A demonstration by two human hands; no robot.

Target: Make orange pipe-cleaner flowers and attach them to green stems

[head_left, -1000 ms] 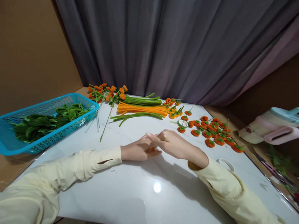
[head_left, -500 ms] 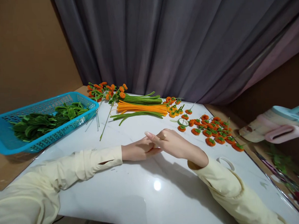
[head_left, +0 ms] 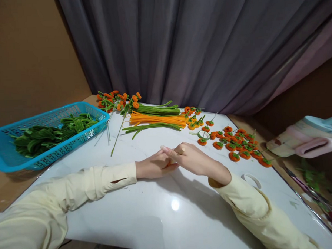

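Over the middle of the white table, my left hand (head_left: 152, 165) and my right hand (head_left: 194, 158) meet with their fingers closed together. The right thumb lies on top, its tip pointing left. Whatever is between the fingers is hidden by the hands. Beyond them lie a bundle of orange fuzzy stems (head_left: 157, 119) and green fuzzy stems (head_left: 155, 128). To the right rest several orange fuzzy flower heads with green tops (head_left: 234, 147). A roll of pale green tape (head_left: 203, 135) sits among the nearest ones.
A blue plastic basket (head_left: 1, 163) with green fuzzy leaves (head_left: 39, 140) stands at the left. Orange flowers on stems (head_left: 122, 99) lie at the back left. On the right are a white tape ring (head_left: 252, 180), a lidded tumbler with a pink handle (head_left: 303, 137), and tools (head_left: 308, 189).
My hands stay joined in nearly the same place, with only a slight shift of the fingers. Objects at the right appear shifted marginally in the picture.
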